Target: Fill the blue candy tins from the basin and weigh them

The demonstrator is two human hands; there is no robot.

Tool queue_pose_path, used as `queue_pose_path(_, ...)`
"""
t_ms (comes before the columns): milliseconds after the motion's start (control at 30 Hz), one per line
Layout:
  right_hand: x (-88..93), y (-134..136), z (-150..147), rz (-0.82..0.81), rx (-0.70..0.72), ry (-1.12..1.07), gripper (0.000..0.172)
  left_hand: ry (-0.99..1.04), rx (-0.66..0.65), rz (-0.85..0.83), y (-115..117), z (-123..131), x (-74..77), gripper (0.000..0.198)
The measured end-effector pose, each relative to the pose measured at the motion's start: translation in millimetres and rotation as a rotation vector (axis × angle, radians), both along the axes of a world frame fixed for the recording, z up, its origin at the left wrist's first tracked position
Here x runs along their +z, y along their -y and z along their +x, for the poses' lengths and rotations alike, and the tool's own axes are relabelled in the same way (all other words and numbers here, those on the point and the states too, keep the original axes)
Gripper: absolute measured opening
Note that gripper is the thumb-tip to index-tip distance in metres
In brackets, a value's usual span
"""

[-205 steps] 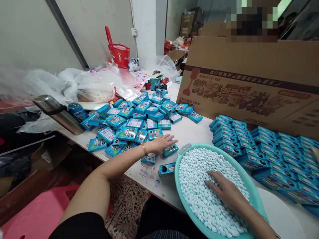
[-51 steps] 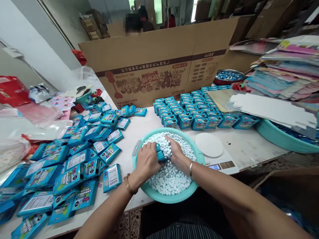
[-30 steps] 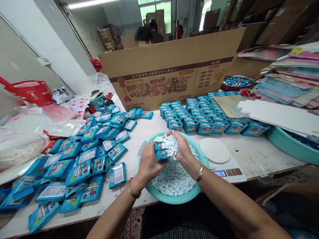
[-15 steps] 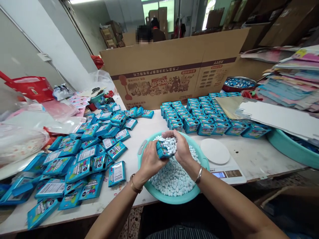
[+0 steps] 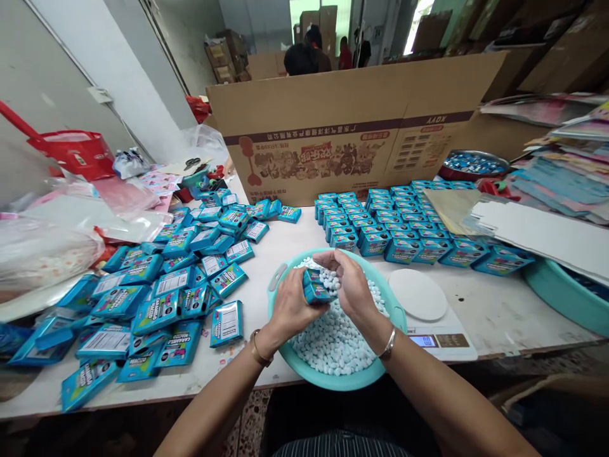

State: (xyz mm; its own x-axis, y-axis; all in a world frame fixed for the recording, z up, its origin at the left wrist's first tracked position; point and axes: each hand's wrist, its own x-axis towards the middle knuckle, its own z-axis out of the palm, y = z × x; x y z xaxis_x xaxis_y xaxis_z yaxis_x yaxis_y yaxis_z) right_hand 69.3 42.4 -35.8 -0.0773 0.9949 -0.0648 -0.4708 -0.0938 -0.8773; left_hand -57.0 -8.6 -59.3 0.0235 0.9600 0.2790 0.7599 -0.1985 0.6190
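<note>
A teal basin (image 5: 342, 382) full of small white and pale blue candies (image 5: 333, 346) stands at the table's front edge. Over it my left hand (image 5: 294, 304) grips a small blue box (image 5: 315, 287), tilted toward the right. Cupped beside the box's right side, my right hand (image 5: 353, 285) holds a handful of the candies against it. Loose blue boxes (image 5: 159, 311) lie in a pile on the left. Upright blue boxes (image 5: 373, 241) stand in rows behind the basin. A white scale (image 5: 419, 295) with a lit display sits just right of the basin.
A large cardboard carton (image 5: 333, 120) stands across the back. On the right are stacked printed sheets (image 5: 561, 171), white card (image 5: 542, 238) and another teal basin (image 5: 561, 292). A red basket (image 5: 78, 155) and plastic bags are at the left. People are visible beyond the carton.
The view has shifted, so most things appear farther right. Fewer candies show between my right hand and the box, and the box's front shows more. Both hands remain over the basin.
</note>
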Motion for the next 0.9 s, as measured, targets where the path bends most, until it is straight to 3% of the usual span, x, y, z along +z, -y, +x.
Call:
queue_pose_path(133,9.8,8,-3,0.071,0.096,0.039,0.035,0.011,0.022,0.030,-1,-2,-4.3,0.066)
queue_pose_path(233,6.6,7,12,0.140,0.106,0.090,0.035,0.024,0.018,0.064,4,-10,-7.3,0.067)
queue_pose_path(333,-18.1,2,44,0.138,0.072,0.433,0.041,0.003,-0.008,0.041,17,-18,-4.0,0.069)
queue_pose_path(433,-55.8,-1,74,0.138,0.107,0.894,0.055,-0.183,-0.013,-0.121,27,-16,5.6,0.067)
queue_pose_path(533,-84.7,0,77,0.161,0.099,1.024,0.060,-0.448,-0.076,-0.300,24,-2,15.5,0.055)
queue_pose_path(700,-97.4,-3,37,-0.074,-0.055,0.704,0.045,-0.631,-0.131,-0.363,2,20,22.0,0.046)
queue_pose_path(800,-91.8,-6,15,-0.308,-0.134,0.327,0.032,-0.636,-0.141,-0.360,-3,23,22.0,0.047)
queue_pose_path(900,-76.3,-5,4,-0.433,-0.066,0.006,0.026,-0.576,-0.104,-0.333,1,18,17.4,0.051)
